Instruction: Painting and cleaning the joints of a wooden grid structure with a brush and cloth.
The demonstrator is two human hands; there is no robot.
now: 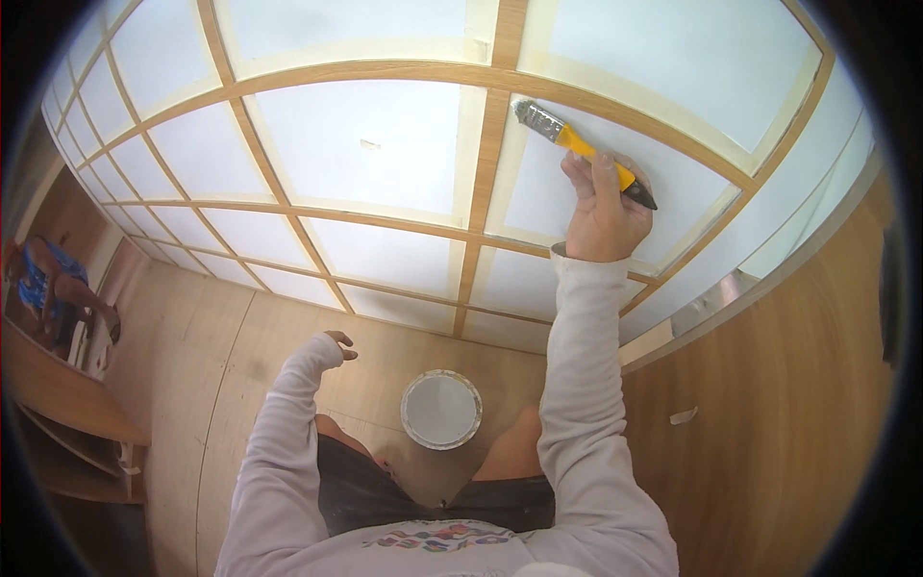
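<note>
My right hand [610,207] is closed round the handle of a paintbrush [577,142], which is yellow with a black end. White paint smears its metal ferrule, and the bristles touch the upper left corner of a white panel [538,197] in a wooden lattice frame [488,144]. Cream masking tape [505,159] runs along the panel borders. Low down on the left, my left hand [341,344] hangs in the air with its fingers apart, holding nothing. Between my knees stands a round bucket [405,423] of whitish paint [441,409], its rim stained.
At the far left, a person in blue patterned clothing [58,279] sits low beside the lattice. Wooden shelving [87,413] stands at the lower left. A brown wooden board [760,433] fills the right side, with a small pale scrap [684,416] on it.
</note>
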